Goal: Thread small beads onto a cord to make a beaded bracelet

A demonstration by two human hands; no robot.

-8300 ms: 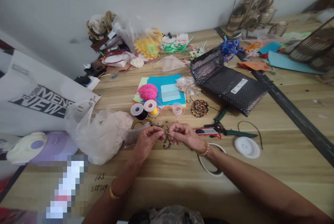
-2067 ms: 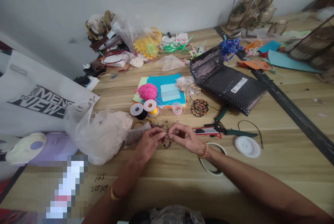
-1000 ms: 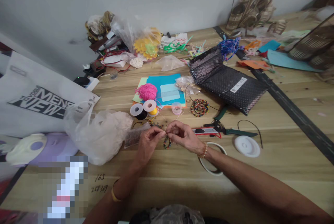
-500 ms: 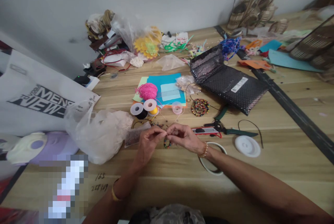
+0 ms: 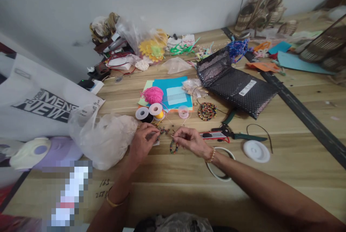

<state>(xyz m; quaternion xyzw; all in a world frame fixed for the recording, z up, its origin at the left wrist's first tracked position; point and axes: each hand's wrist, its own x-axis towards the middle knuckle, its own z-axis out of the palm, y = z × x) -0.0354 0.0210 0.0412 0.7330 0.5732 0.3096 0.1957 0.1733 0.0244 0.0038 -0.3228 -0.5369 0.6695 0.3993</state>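
Note:
My right hand (image 5: 191, 141) pinches the end of a thin string between thumb and fingers. From it a short beaded strand (image 5: 173, 148) in mixed colours hangs in a loop. My left hand (image 5: 143, 139) is at the small pile of loose dark beads (image 5: 162, 130), thumb and fingertips pinched together; whatever lies between them is too small to make out. A clear bag is mostly hidden under the left hand. Just behind the pile are a black thread spool (image 5: 144, 115), a yellow thread spool (image 5: 156, 110) and a small clear spool (image 5: 183, 111).
Coiled bead strands (image 5: 207, 111), a red utility knife (image 5: 214, 135), green-handled pliers (image 5: 229, 129) and a tape roll (image 5: 221, 178) lie around the right arm. Farther back are pink yarn (image 5: 153, 95), blue paper (image 5: 173, 82) and a black bubble mailer (image 5: 240, 84). A plastic bag (image 5: 105, 141) stands left.
My left hand has moved away from the right hand, leftward to the loose beads. The right hand stays nearly in place, still pinching the string with the beaded strand.

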